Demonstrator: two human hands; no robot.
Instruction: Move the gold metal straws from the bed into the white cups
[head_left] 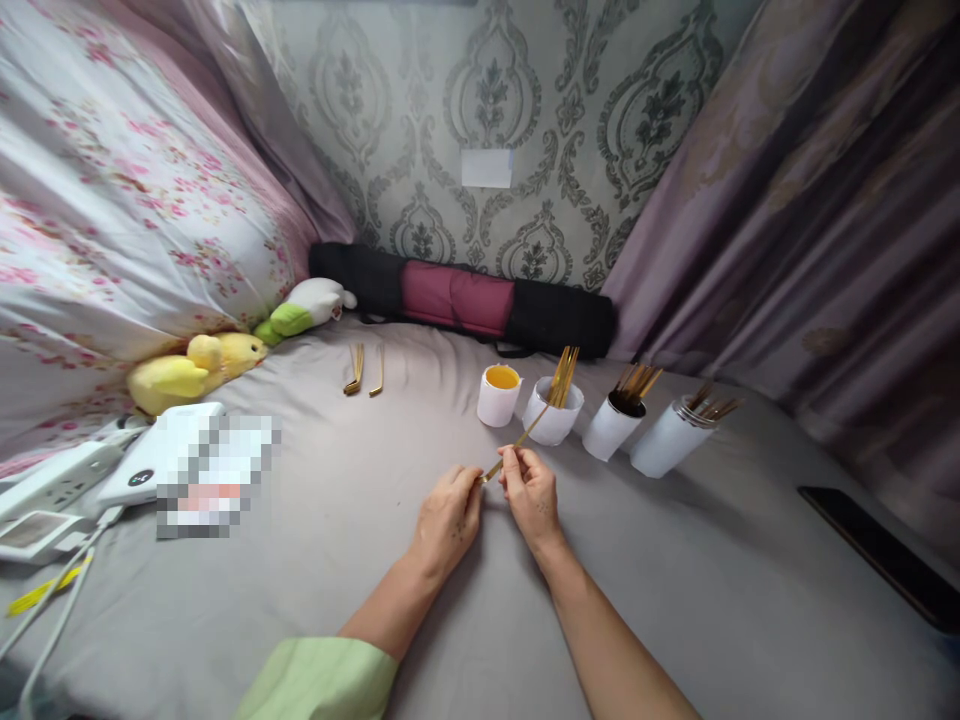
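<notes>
Work area: a grey sheet [315, 560]. White containers form a row on the right. The rightmost container [670, 445] and the dark-mouthed container [611, 432] hold brownish sticks; the wide container [550, 425] holds gold sticks [564, 380]; the yellow-mouthed container [495, 405] shows no sticks.

Hands: the left hand [450, 508] and right hand [534, 495] are on the near side of the wide container. Both are nearly closed, pinching one held stick [535, 424].

Status (judged): partway. A bent cluster [358, 366] and a bent single stick [382, 368] on the far left appear finished; the sticks in the wide container appear to be left.

Orientation: the held stick's long axis runs diagonally, near left to far right. Its free end points toward the wide container; its near end sits at the left fingertips. Fingers partly hide that end, so its final shape cannot be confirmed.
</notes>
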